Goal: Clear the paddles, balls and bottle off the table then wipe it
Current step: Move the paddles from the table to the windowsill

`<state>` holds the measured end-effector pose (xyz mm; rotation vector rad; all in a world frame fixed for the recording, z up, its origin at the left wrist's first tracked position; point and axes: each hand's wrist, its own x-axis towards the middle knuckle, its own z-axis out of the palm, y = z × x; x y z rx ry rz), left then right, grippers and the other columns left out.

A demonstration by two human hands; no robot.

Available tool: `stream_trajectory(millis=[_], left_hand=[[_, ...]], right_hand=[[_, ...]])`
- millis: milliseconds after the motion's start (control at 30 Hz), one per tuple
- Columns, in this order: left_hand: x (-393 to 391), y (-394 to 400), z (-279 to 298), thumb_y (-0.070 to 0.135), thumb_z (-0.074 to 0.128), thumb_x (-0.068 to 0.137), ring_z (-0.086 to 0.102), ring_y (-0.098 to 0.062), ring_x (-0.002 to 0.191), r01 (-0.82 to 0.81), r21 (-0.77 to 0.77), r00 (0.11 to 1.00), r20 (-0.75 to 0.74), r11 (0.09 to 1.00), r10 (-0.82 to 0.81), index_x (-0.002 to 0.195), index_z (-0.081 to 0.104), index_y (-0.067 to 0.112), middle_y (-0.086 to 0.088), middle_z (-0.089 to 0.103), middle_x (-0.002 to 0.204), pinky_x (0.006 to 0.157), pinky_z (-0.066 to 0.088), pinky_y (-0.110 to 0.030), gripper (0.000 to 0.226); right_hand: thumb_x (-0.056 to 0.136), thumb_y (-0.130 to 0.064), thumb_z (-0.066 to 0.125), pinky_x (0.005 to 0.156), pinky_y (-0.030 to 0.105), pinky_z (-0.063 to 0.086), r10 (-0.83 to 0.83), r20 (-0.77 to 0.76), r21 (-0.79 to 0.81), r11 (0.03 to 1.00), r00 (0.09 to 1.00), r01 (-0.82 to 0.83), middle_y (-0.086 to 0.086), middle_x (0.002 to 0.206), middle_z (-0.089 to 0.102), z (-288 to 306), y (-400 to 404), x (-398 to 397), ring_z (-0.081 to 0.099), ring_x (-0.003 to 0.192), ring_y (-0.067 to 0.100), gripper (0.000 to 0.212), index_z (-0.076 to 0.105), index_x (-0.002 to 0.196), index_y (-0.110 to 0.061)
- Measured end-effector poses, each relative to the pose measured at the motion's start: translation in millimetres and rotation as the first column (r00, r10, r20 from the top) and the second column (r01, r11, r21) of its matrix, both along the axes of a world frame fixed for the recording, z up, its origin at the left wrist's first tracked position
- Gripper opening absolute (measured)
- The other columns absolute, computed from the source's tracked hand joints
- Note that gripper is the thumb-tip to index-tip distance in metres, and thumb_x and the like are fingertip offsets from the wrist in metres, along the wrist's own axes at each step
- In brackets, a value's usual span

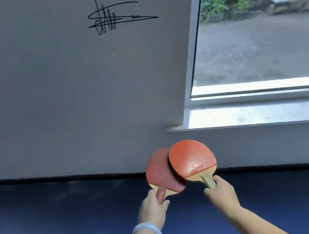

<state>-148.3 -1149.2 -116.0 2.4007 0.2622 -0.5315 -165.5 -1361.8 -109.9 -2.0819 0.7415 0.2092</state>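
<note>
- Here, the left hand (pixel 154 208) curls its fingers around the handle of the darker paddle (pixel 159 173), above the blue floor (pixel 45 225).
- The right hand (pixel 221 192) grips the brighter paddle (pixel 192 160), which overlaps the first one, under the window sill (pixel 250 115).
- The black signature (pixel 113 17) on the wall (pixel 44 93) is not readable.

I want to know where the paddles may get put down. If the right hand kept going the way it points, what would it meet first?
Probably the window ledge: the right hand points its paddle up toward it. Depth is unclear.
</note>
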Motion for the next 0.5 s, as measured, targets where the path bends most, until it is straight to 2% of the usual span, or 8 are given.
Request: stream_trajectory(millis=[133,233,367,500], left_hand=[[52.2,-47.1,-0.9,0.038,0.058,0.091,0.051,-0.013,0.07,0.188,0.019,0.982,-0.023,0.982,-0.188,0.081,0.037,0.025,0.009,0.053,0.084,0.055,0.034,-0.029,0.026],[93.0,-76.6,-3.2,0.038,0.058,0.091,0.048,-0.011,0.067,0.281,0.002,0.959,-0.023,0.96,-0.281,0.08,0.037,0.023,0.008,0.052,0.084,0.054,0.034,-0.027,0.028],[145.6,-110.6,-6.7,0.038,0.058,0.092,0.053,-0.016,0.077,0.402,-0.013,0.915,-0.016,0.915,-0.402,0.087,0.041,0.022,0.006,0.054,0.09,0.06,0.038,-0.03,0.024],[185.2,-140.1,-10.1,0.038,0.058,0.092,0.054,-0.015,0.077,0.439,-0.02,0.898,-0.029,0.898,-0.44,0.087,0.042,0.022,0.007,0.053,0.089,0.062,0.042,-0.031,0.023]], right_hand=[[0.074,-0.008,0.055,0.041,0.023,0.027,-0.122,-0.019,-0.019,0.992,0.992,0.121,0.0,0.061,0.048,-1.8,-37.7,22.0,0.036,0.05,0.016,0.013,0.043,0.073,-0.013],[0.075,-0.008,0.055,0.038,0.019,0.027,-0.219,-0.033,-0.022,0.976,0.975,0.218,-0.001,0.063,0.047,-1.0,-61.8,40.2,0.037,0.05,0.015,0.016,0.042,0.071,-0.015],[0.079,-0.008,0.058,0.044,0.024,0.03,-0.312,-0.043,-0.023,0.95,0.949,0.312,0.0,0.067,0.05,-3.1,-88.1,66.6,0.04,0.052,0.015,0.016,0.045,0.073,-0.015],[0.079,-0.009,0.058,0.047,0.027,0.032,-0.343,-0.059,-0.013,0.939,0.938,0.343,0.0,0.068,0.051,-6.3,-108.5,92.6,0.04,0.053,0.015,0.015,0.046,0.074,-0.016]])
